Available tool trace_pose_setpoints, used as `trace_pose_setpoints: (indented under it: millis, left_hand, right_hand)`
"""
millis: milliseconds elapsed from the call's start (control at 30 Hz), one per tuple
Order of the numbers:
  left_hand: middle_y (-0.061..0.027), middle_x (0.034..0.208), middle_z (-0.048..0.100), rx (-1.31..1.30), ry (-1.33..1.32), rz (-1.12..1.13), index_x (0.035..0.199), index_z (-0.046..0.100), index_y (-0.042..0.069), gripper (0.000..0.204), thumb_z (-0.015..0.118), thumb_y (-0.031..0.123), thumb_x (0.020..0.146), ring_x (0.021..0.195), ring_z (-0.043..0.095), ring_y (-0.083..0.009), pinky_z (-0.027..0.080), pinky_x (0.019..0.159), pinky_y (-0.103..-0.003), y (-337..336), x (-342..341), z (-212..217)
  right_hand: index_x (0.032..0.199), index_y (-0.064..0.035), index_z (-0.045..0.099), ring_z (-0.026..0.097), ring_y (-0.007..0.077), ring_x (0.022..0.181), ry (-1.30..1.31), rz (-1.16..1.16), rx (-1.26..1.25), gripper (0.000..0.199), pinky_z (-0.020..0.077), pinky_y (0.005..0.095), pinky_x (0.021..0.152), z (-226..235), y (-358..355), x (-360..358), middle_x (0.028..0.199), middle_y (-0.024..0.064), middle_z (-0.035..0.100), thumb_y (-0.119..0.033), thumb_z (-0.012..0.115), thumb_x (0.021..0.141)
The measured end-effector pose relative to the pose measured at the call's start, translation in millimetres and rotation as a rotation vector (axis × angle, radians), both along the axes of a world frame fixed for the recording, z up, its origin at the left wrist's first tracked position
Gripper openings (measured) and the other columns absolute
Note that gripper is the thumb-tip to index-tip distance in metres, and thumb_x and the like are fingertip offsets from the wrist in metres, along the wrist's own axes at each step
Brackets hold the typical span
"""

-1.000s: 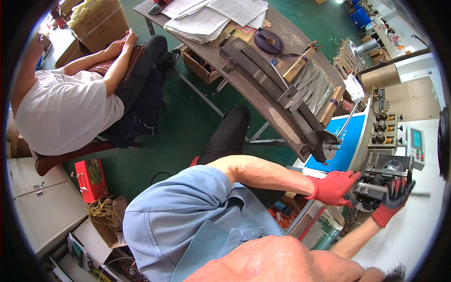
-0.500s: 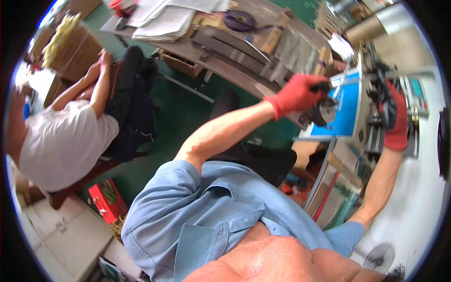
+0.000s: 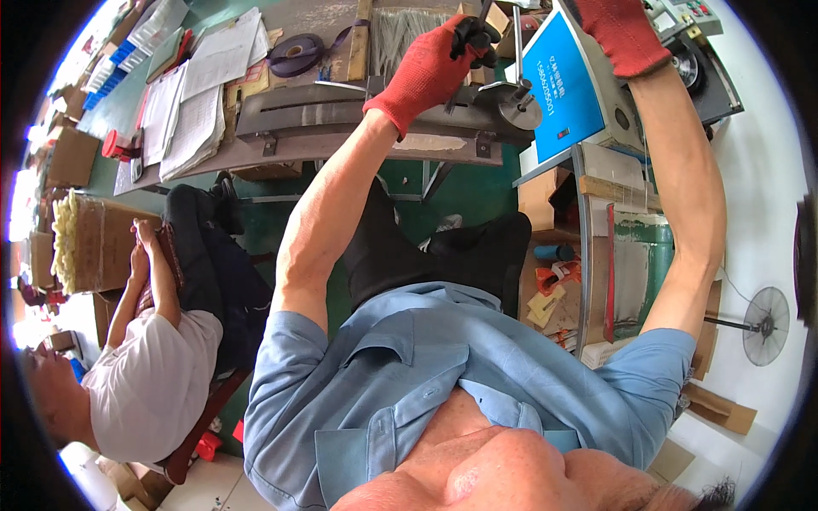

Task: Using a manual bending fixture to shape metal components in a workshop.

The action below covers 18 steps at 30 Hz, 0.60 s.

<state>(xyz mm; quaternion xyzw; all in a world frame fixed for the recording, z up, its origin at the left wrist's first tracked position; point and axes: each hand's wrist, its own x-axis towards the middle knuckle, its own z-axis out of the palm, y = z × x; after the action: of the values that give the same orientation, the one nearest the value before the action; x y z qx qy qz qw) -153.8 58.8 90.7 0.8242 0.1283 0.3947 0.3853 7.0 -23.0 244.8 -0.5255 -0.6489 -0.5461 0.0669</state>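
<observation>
My left hand, in a red glove with black fingertips, is closed above the edge of the workbench. A thin dark piece sticks out above and below its fingers; I cannot make out what it is. Just right of it, a round metal disc sits at the lower end of an upright steel rod. My right hand, in a matching red glove, reaches past the blue-fronted machine box. Its fingers are cut off by the top edge of the view, so their grip is hidden.
A long dark metal bar lies along the bench, near a purple tape roll and paper sheets. On the left, a seated person wears a white shirt. A shelf unit and fan stand on the right.
The view has turned and tilted, so the bench and machine appear higher. My right hand, earlier wholly visible at the machine's black parts, is now partly out of view. My left hand stays closed.
</observation>
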Motion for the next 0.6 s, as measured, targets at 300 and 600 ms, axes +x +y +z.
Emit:
trace_pose_setpoints:
  millis: [300,600]
  left_hand:
    - [-0.0149,0.093,0.068,-0.116,0.051,-0.108,0.11,0.058,0.005,0.021,0.057,0.012,0.09,0.089,0.065,-0.0299,0.05,0.078,-0.035,3,19,-60]
    - [-0.0172,0.093,0.067,-0.043,0.117,-0.071,0.108,0.059,0.003,0.023,0.058,0.004,0.085,0.091,0.066,-0.0308,0.049,0.079,-0.035,24,25,-114]
  right_hand:
    - [0.092,0.0002,0.064,0.06,0.0284,0.079,1.533,0.252,-0.189,0.018,0.0448,0.0408,0.076,-27,4,-17,0.074,0.0146,0.062,-0.017,0.059,0.091]
    - [0.093,-0.0014,0.066,0.059,0.0271,0.083,0.114,-0.147,0.06,0.02,0.0478,0.0417,0.079,-44,19,10,0.081,0.0122,0.063,-0.018,0.055,0.092]
